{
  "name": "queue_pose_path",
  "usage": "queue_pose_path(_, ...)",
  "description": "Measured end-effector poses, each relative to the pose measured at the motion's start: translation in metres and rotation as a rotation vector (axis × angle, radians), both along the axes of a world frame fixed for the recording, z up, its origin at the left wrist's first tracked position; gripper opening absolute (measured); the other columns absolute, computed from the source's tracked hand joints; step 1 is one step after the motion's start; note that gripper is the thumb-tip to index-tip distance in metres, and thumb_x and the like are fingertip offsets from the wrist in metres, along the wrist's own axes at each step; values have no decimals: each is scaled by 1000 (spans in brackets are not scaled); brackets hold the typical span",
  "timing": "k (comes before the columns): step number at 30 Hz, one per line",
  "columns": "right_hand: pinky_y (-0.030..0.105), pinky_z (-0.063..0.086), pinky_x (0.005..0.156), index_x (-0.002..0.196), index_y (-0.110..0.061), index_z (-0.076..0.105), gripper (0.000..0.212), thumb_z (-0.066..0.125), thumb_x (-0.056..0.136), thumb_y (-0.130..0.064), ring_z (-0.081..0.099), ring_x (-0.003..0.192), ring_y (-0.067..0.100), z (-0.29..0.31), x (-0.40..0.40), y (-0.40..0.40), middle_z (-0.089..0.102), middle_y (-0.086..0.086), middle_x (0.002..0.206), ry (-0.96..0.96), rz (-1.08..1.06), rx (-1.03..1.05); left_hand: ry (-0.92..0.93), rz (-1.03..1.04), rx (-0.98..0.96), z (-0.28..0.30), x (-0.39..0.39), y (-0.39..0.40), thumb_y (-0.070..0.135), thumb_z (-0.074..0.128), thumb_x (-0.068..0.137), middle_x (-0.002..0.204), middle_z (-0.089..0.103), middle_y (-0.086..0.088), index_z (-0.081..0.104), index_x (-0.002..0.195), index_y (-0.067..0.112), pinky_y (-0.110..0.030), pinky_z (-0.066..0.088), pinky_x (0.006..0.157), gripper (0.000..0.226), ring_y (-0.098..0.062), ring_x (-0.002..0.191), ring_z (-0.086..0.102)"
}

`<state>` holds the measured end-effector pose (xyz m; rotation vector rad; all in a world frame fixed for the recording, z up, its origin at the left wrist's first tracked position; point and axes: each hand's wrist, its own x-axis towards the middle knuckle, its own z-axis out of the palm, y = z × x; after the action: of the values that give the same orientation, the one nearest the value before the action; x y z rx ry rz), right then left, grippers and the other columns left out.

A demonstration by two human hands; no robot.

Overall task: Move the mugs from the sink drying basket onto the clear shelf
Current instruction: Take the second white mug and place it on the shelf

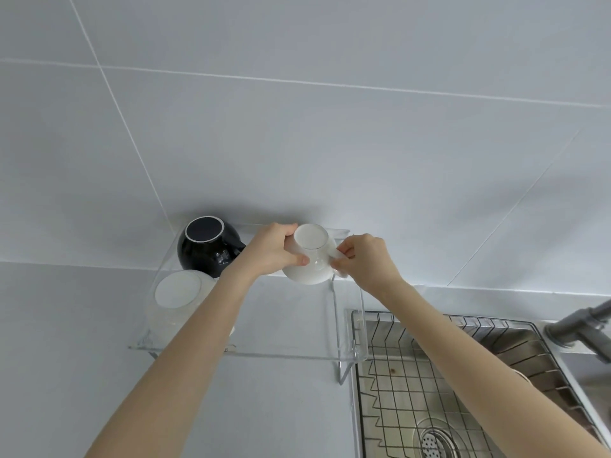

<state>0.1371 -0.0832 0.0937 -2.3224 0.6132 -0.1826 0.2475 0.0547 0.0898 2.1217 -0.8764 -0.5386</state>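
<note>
We see the clear acrylic shelf (297,352) left of the wire drying basket (463,375) — on it, a round black mug (206,247) far left, a white upturned mug (180,300) nearer, a third white mug (310,256) at the far right corner, between both hands.

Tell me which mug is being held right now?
The white mug at the shelf's right end, gripped by both hands; the black mug and other white mug sit untouched, upside down.
</note>
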Motion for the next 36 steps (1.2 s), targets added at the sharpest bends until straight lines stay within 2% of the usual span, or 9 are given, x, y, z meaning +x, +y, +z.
queue_pose_path(2, 43, 52, 89, 99, 1, 64, 26, 68, 76, -10, 62, 99, 32, 4, -4, 0, 68, 19, 104, 39, 39, -1, -16, 22, 24, 1, -5, 0, 15, 73, 69, 106, 66, -14, 59, 105, 9, -31, 44, 82, 39, -27, 99, 59)
queue_pose_path(4, 35, 47, 96, 117, -3, 56, 42, 68, 79, -16, 58, 109, 27, 13, -17, -6, 62, 16, 118, 20, 42, 34, -103, 58, 63, 4, -16, -2, 15, 70, 73, 129, 56, -13, 49, 123, 9, -35, 38, 99, 55, -31, 123, 48)
queue_pose_path(7, 24, 41, 92, 124, -9, 51, 42, 63, 84, -16, 58, 108, 20, 33, -53, -25, 61, 15, 122, -122, -38, 104, -274, 92, 41, 18, -47, -12, 16, 66, 79, 154, 26, -10, 22, 142, 6, -23, 19, 108, 77, -22, 142, 25)
queue_pose_path(12, 24, 41, 87, 113, -8, 59, 30, 62, 84, -15, 58, 96, 15, 29, -129, -65, 66, 12, 113, -206, -232, 128, -278, -67, -117, 27, -118, -61, 21, 64, 81, 149, 37, -8, 35, 138, 7, -17, 19, 106, 65, -18, 137, 35)
queue_pose_path(19, 27, 38, 82, 112, -7, 60, 33, 63, 83, -22, 55, 91, 17, -39, -221, -111, 67, 12, 113, -42, -506, 181, -27, -318, 41, -28, -199, -123, 25, 59, 85, 146, 42, -8, 36, 139, 12, -25, 29, 106, 60, -23, 133, 41)
queue_pose_path(23, 27, 43, 73, 110, -8, 60, 31, 62, 82, -21, 59, 84, 22, -89, -262, -124, 66, 11, 112, 60, -690, 251, 19, -398, 131, -61, -220, -148, 24, 59, 85, 146, 41, -7, 33, 140, 15, -23, 40, 89, 61, -23, 90, 65)
queue_pose_path(27, 28, 39, 73, 110, -4, 57, 35, 65, 80, -20, 55, 87, 23, -128, -282, -130, 65, 14, 106, 167, -786, 283, 80, -455, 216, -95, -237, -179, 19, 63, 82, 149, 37, -9, 31, 141, 12, -29, 31, 107, 67, -22, 129, 45)
queue_pose_path(31, 22, 34, 50, 97, -3, 60, 32, 71, 73, -21, 49, 61, 9, -146, -290, -132, 61, 6, 79, 240, -810, 280, 114, -513, 241, -128, -258, -204, 17, 68, 78, 147, 40, -8, 32, 140, 12, -27, 25, 110, 72, -20, 135, 36)
queue_pose_path(36, 27, 40, 54, 81, -6, 62, 30, 76, 66, -28, 57, 73, 23, -167, -297, -142, 64, 9, 83, 318, -811, 233, 121, -544, 265, -163, -271, -233, 18, 68, 77, 150, 33, -6, 26, 142, 12, -25, 21, 110, 78, -20, 138, 31)
